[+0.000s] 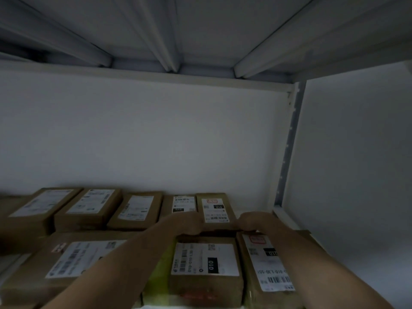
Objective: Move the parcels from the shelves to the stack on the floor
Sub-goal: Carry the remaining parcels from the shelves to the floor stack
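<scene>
Faces into a dim shelf (254,205), with a white wall (145,134) at 12 o'clock and the ribbed underside of the upper shelf board (200,30) above it. Reaches both bare arms forward from 6 o'clock to the middle parcel (205,273), a brown box with a white label marked 010, flat in the front row at 6 o'clock. Hooks the left hand (189,223) over that box's far left corner, at its 11 o'clock, knuckles up, fingers curled down behind the far edge, fingertips hidden. Hooks the right hand (252,220) likewise over the far right corner, at its 1 o'clock, just beside the right parcel (267,268). Shows yellow-green tape (158,273) down the box's 9 o'clock side and a large parcel (73,262) beyond it at 8 o'clock. Shows a back row of five parcels (138,208) from 9 to 12 o'clock, near the wall, just behind both hands. Shows a grey slotted post (289,141) at 3 o'clock.
</scene>
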